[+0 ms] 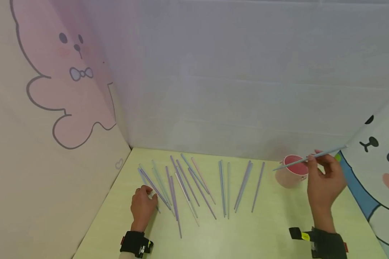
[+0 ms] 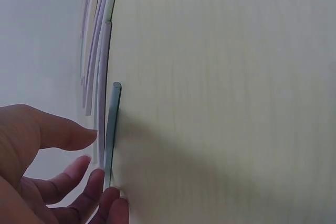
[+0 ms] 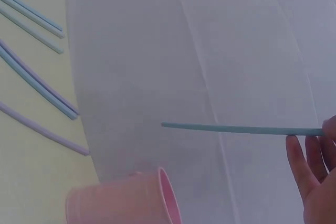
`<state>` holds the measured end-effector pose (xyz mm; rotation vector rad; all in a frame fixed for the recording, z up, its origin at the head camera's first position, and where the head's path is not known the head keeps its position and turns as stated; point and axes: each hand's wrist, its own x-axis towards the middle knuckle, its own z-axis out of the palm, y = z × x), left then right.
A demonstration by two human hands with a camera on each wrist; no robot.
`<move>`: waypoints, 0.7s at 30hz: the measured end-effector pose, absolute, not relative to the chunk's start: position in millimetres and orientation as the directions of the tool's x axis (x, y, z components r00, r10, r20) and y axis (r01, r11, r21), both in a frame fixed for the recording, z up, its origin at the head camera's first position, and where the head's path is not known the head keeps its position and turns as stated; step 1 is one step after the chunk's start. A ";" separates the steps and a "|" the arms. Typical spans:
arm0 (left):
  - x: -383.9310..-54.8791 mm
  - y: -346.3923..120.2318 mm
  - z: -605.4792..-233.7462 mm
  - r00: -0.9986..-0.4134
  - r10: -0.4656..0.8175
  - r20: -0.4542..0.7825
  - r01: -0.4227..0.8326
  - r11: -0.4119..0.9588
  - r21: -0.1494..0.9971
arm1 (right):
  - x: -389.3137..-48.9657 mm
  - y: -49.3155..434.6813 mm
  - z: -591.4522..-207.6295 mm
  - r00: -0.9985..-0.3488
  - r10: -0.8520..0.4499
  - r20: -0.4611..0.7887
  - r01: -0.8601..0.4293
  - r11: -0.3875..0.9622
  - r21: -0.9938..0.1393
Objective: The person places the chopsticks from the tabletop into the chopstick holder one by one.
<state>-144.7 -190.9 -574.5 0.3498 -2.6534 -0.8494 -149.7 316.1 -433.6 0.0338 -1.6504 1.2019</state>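
My right hand (image 1: 326, 180) pinches a light blue straw (image 1: 290, 165) between thumb and fingers, holding it slanted over the pink bucket (image 1: 286, 181). In the right wrist view the held straw (image 3: 236, 129) stretches leftward, its free end apart from the bucket (image 3: 115, 198). At the left of the table my left hand (image 1: 142, 205) rests beside the spread straws (image 1: 183, 187). In the left wrist view a blue-green straw (image 2: 112, 124) lies by the fingertips, with the thumb apart from it; whether the fingers touch it cannot be told.
Blue and purple straws (image 1: 244, 185) lie in small groups across the middle of the pale yellow table (image 1: 207, 241). A white sheet (image 1: 230, 90) hangs behind the table. Side cloths bear a pink bear drawing (image 1: 74, 93) and a white animal drawing (image 1: 380, 172).
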 end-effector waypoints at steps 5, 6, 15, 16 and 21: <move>-143.1 -195.9 -572.9 -0.912 -0.356 0.206 -0.184 0.801 0.570 | -150.1 340.7 -424.6 -0.346 0.595 0.725 -0.568 0.482 -0.667; -142.2 -197.1 -571.8 -0.911 -0.361 0.200 -0.192 0.801 0.568 | -149.8 344.6 -423.7 -0.326 0.603 0.728 -0.564 0.494 -0.662; -141.8 -212.2 -567.2 -0.924 -0.363 0.121 -0.238 0.793 0.562 | -152.4 369.9 -430.7 -0.319 0.669 0.671 -0.369 0.565 -0.738; -141.6 -214.0 -566.4 -0.926 -0.360 0.112 -0.242 0.795 0.556 | -152.6 369.8 -432.2 -0.333 0.689 0.643 -0.354 0.541 -0.763; -140.8 -220.7 -562.6 -0.934 -0.349 0.073 -0.257 0.801 0.541 | -151.9 359.8 -438.8 -0.409 0.709 0.575 -0.298 0.491 -0.818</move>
